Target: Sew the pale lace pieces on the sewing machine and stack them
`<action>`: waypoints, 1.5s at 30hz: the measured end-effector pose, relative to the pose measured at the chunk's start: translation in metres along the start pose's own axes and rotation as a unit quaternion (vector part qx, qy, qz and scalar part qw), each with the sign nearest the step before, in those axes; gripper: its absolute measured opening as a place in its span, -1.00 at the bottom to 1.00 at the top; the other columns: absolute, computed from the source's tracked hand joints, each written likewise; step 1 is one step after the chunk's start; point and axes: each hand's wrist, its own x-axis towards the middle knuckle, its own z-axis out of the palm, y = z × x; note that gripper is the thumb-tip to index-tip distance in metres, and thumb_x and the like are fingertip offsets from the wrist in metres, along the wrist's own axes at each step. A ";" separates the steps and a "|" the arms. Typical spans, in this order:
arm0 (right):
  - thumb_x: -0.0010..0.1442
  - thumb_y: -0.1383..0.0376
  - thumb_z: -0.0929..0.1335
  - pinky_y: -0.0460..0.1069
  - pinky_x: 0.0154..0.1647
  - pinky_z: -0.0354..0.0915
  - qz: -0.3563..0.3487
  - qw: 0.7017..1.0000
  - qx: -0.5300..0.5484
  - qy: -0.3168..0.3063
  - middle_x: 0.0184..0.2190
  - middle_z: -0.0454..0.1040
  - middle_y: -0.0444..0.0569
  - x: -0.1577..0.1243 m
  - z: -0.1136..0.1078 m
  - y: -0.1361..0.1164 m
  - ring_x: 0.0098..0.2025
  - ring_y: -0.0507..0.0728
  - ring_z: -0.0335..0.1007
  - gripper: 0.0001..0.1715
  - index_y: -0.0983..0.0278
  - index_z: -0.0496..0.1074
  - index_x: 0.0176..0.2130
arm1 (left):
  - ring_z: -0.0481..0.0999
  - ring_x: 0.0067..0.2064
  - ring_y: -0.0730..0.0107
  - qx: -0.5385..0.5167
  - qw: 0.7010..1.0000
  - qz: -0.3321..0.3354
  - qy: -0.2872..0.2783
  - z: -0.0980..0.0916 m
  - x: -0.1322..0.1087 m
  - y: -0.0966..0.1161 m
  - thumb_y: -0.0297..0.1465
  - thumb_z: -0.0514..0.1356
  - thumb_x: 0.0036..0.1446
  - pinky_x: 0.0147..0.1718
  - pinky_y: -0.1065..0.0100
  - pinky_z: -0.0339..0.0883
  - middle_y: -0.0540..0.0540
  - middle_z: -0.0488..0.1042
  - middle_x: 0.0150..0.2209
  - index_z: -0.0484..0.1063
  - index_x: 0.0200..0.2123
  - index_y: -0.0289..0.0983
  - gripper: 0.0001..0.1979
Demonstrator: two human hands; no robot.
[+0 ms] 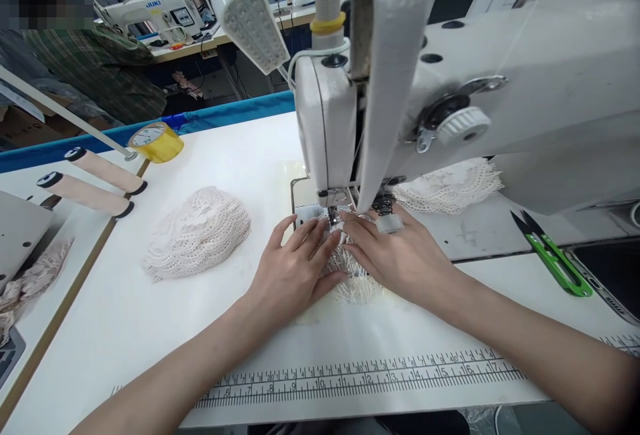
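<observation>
Cream openwork lace piece (pixel 357 289) under white, boxy sewing-machine head (pixel 330 121) — likely light, limp, snag-prone (open weave). Person's bare left hand (pixel 293 268) and right hand (pixel 400 255) flat over it, fingers loosely extended, no pinch visible — best steadied by side edges.

Bare, slim-fingered L hand (pixel 290 266) & bare, slim-fingered R hand (pixel 403 251); bare, smooth L forearm (pixel 200 356) & bare R forearm (pixel 515 331), both tapering twd wrist. Nails: too sm. to tell.
</observation>
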 end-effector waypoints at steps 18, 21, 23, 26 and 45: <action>0.30 0.02 0.27 0.05 -0.34 0.24 -0.048 0.981 0.185 -0.025 -0.17 0.55 0.10 -0.001 -0.017 0.002 -0.24 0.18 0.44 -0.51 0.40 0.47 -0.15 | 0.56 -0.23 0.34 -0.124 0.989 0.028 0.074 -0.005 -0.005 -0.001 -0.54 0.05 0.29 -0.28 0.34 0.50 -0.15 0.57 -0.24 0.39 -0.16 -0.38 -0.87; 0.27 0.49 0.21 0.02 -0.32 0.22 -0.069 0.990 0.124 0.025 -0.23 0.58 0.00 -0.001 -0.014 0.001 -0.26 0.10 0.45 -0.72 0.36 0.50 -0.24 | 0.55 -0.13 0.24 -0.108 0.992 0.021 0.067 -0.003 -0.005 0.001 -0.46 0.09 0.28 -0.21 0.24 0.52 -0.25 0.55 -0.09 0.38 -0.03 -0.43 -0.76; 0.20 0.60 0.19 0.01 -0.31 0.20 -0.084 0.990 0.104 0.043 -0.31 0.59 -0.07 -0.001 -0.014 0.000 -0.28 0.08 0.45 -0.63 0.32 0.51 -0.30 | 0.53 -0.07 0.14 -0.068 0.996 0.032 0.052 -0.003 -0.006 0.003 -0.44 0.10 0.26 -0.20 0.17 0.52 -0.29 0.51 0.01 0.36 0.05 -0.46 -0.67; 0.18 0.59 0.21 0.01 -0.32 0.18 -0.091 0.990 0.097 0.046 -0.37 0.59 -0.10 -0.001 -0.017 0.000 -0.31 0.08 0.44 -0.63 0.29 0.52 -0.33 | 0.51 -0.01 0.09 -0.020 0.998 0.047 0.043 -0.004 -0.007 0.004 -0.50 0.11 0.24 -0.22 0.19 0.51 -0.26 0.54 0.00 0.40 0.04 -0.46 -0.68; 0.17 0.62 0.20 -0.01 -0.38 0.25 -0.088 0.990 0.089 0.067 -0.34 0.62 -0.10 0.002 -0.012 0.004 -0.35 0.06 0.47 -0.59 0.31 0.55 -0.30 | 0.44 0.14 0.10 0.007 0.999 0.039 0.035 0.002 -0.002 -0.003 -0.49 0.10 0.26 -0.11 0.17 0.37 -0.24 0.53 0.01 0.44 0.03 -0.41 -0.69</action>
